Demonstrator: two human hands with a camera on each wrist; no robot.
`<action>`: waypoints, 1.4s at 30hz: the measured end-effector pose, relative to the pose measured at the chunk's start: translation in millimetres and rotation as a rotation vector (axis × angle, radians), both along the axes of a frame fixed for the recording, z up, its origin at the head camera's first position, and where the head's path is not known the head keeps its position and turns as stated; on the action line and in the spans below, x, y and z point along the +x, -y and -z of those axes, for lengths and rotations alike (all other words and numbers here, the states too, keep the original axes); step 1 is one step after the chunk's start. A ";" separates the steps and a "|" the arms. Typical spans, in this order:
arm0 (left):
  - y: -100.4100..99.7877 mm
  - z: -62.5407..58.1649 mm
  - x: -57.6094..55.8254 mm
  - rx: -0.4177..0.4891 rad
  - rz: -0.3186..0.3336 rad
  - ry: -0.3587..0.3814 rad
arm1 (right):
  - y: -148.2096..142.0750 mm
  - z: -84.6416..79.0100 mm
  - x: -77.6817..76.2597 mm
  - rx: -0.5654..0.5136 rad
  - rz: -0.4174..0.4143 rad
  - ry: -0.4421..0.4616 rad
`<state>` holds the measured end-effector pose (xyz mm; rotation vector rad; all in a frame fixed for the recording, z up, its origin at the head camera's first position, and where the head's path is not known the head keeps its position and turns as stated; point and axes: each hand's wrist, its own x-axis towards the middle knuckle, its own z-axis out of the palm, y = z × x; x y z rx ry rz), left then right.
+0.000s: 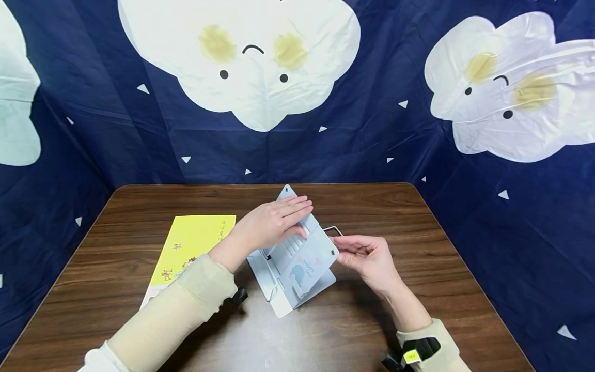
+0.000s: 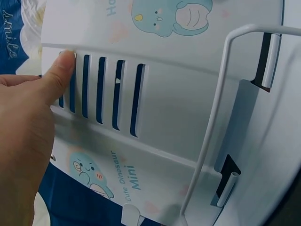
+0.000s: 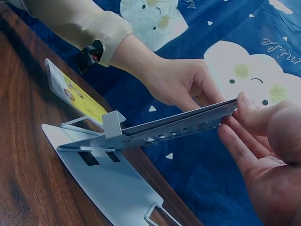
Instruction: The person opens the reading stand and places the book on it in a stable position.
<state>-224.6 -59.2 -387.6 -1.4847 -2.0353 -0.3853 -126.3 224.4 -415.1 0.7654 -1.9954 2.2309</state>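
A pale blue metal book stand (image 1: pixel 317 247) with dinosaur prints stands on the table, its slotted panel raised at a slant over a flat base plate (image 3: pixel 117 186). My left hand (image 1: pixel 274 221) grips the panel's upper edge. In the left wrist view its thumb (image 2: pixel 63 68) lies on the front by the slots, the other fingers partly hidden behind. At the panel's right edge my right hand (image 1: pixel 369 258) pinches the rim, thumb (image 3: pixel 244 106) on top and fingers beneath. A white wire bar (image 1: pixel 332 228) sticks out beside that hand; whether they touch I cannot tell.
Flat on the wooden table (image 1: pixel 455 299), left of the stand and partly under my left forearm, lies a yellow book (image 1: pixel 197 237). A dark blue cloth (image 1: pixel 381 139) with white clouds hangs behind the table and along its sides.
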 end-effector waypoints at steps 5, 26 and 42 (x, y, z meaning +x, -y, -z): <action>0.2 1.1 0.4 0.015 0.006 -0.004 | 1.0 0.2 0.7 0.015 0.002 -0.028; 0.9 6.4 -2.4 0.083 -0.003 0.024 | 15.3 1.7 5.7 -0.035 -0.012 -0.061; 5.3 7.3 -4.0 0.146 -0.021 0.065 | 26.7 -1.1 5.4 -0.053 -0.053 -0.092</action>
